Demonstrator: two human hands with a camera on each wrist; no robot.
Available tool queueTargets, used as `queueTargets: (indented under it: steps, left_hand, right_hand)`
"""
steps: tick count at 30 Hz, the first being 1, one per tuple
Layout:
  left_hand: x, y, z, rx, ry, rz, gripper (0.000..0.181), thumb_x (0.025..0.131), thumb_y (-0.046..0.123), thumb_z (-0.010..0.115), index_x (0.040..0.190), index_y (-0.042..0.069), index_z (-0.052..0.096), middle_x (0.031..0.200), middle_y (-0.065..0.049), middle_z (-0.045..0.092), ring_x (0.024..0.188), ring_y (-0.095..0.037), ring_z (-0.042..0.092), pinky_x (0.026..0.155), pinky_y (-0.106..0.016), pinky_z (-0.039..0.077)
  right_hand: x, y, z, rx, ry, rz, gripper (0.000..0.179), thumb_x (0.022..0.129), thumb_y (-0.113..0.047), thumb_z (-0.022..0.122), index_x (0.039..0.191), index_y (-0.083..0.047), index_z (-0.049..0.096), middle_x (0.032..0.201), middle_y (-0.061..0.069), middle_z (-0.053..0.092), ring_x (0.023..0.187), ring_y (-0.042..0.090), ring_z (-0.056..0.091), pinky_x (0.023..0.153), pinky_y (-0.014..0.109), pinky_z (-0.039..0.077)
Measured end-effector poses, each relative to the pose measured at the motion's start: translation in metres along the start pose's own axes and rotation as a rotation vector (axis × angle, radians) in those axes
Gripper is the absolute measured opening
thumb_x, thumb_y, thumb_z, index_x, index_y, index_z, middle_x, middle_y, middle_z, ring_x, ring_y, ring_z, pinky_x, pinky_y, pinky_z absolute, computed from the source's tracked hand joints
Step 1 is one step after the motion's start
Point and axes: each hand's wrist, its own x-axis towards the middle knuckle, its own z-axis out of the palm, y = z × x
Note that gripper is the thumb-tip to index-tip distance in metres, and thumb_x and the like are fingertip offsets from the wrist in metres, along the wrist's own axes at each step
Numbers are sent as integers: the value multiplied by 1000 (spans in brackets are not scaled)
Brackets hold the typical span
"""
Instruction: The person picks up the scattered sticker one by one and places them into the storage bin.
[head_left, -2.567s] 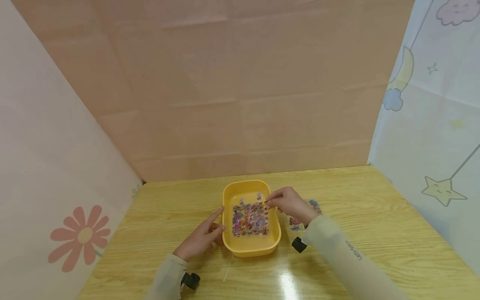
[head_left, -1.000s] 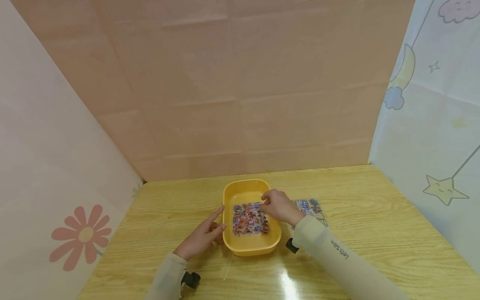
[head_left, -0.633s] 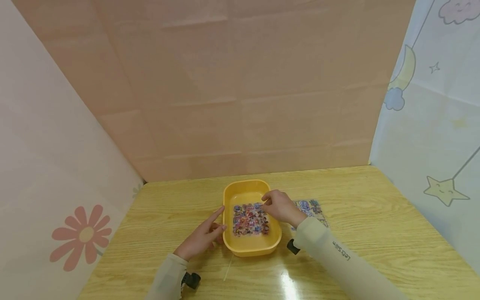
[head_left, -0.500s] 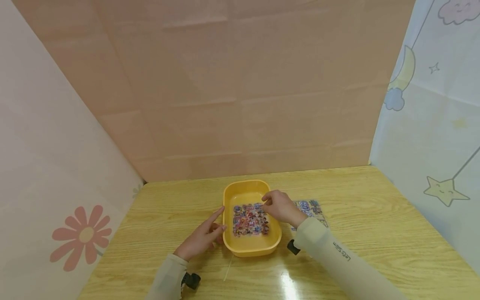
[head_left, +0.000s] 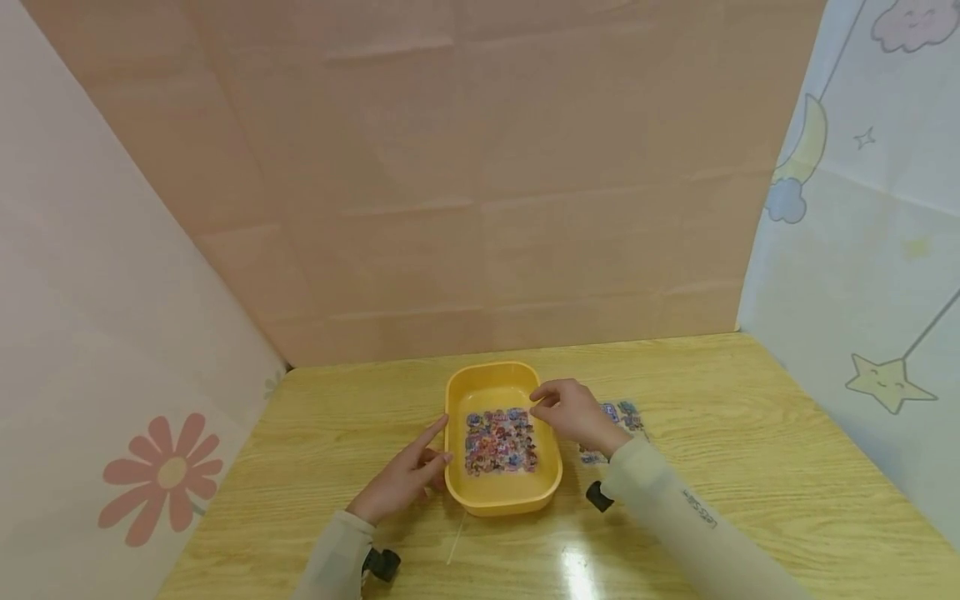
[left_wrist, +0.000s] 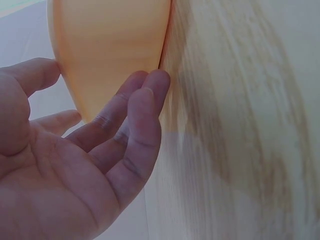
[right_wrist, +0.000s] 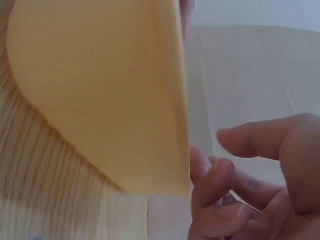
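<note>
A yellow tray (head_left: 504, 502) stands on the table, holding a flat, colourful picture (head_left: 500, 446) that looks made of small transparent jigsaw pieces. My left hand (head_left: 405, 473) rests against the tray's left side, index finger and thumb at the rim and the other fingers loosely bent by the outer wall. Above the tray's right rim is my right hand (head_left: 576, 412). Its thumb (right_wrist: 240, 142) is apart from the bent fingers, and nothing shows between them. Part of the tray's right rim is hidden behind that hand.
A printed, colourful sheet (head_left: 628, 414) lies right of the tray, partly covered by my right hand and wrist. A thin pale strip (head_left: 456, 537) is on the table before the tray. A tan panel (head_left: 480, 208) rises behind the table, with pale printed walls at both sides.
Two loose pieces seen earlier above the picture no longer lie there. My right hand went in over the picture's upper right corner, then drew back right, thumb and finger parting. The left hand stayed put.
</note>
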Motion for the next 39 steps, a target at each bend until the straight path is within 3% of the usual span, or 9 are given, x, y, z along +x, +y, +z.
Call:
queueTargets:
  steps: [5, 12, 20, 23, 29, 39]
  left_hand:
    - [1, 0, 0, 7, 0, -6, 68, 106, 37, 50, 163, 27, 13, 110, -14, 66, 88, -27, 65, 64, -39, 53]
    - [0, -3, 1, 0, -1, -2, 69, 106, 38, 50, 163, 26, 13, 111, -14, 66, 89, -27, 65, 63, -39, 52]
    - [0, -2, 0, 4, -5, -13, 67, 107, 37, 49, 163, 28, 13, 112, -14, 66, 90, -27, 65, 64, -38, 53]
    - [0, -3, -1, 11, -11, -11, 67, 107, 38, 48, 163, 29, 13, 111, -13, 66, 90, -27, 65, 64, -38, 53]
    - [1, -6, -2, 36, -13, -4, 65, 108, 35, 48, 162, 31, 13, 109, -11, 66, 90, -27, 66, 66, -39, 53]
    - [3, -7, -3, 37, -14, 7, 65, 108, 34, 48, 163, 28, 13, 108, -11, 66, 89, -27, 67, 65, -38, 53]
  right_hand:
    - [-3, 15, -13, -2, 64, -26, 30, 99, -24, 65, 121, -5, 70, 106, 10, 66, 87, 22, 62, 67, 36, 50]
    - [-8, 42, -31, -61, 84, 30, 45, 99, -36, 64, 128, -2, 64, 102, 10, 67, 81, 23, 64, 65, 35, 52]
    - [-21, 66, -43, -222, 48, 111, 60, 97, -40, 65, 137, 3, 56, 113, 20, 68, 89, 28, 66, 75, 48, 54]
    - [-24, 74, -47, -299, 43, 143, 64, 95, -41, 67, 139, 4, 54, 122, 24, 65, 99, 37, 65, 82, 54, 52]
    - [-29, 89, -57, -419, 23, 213, 81, 91, -50, 68, 145, 6, 45, 140, 34, 50, 127, 57, 44, 91, 65, 45]
    - [-29, 95, -63, -502, -10, 263, 90, 89, -61, 65, 148, 3, 42, 138, 36, 49, 133, 65, 28, 86, 70, 45]
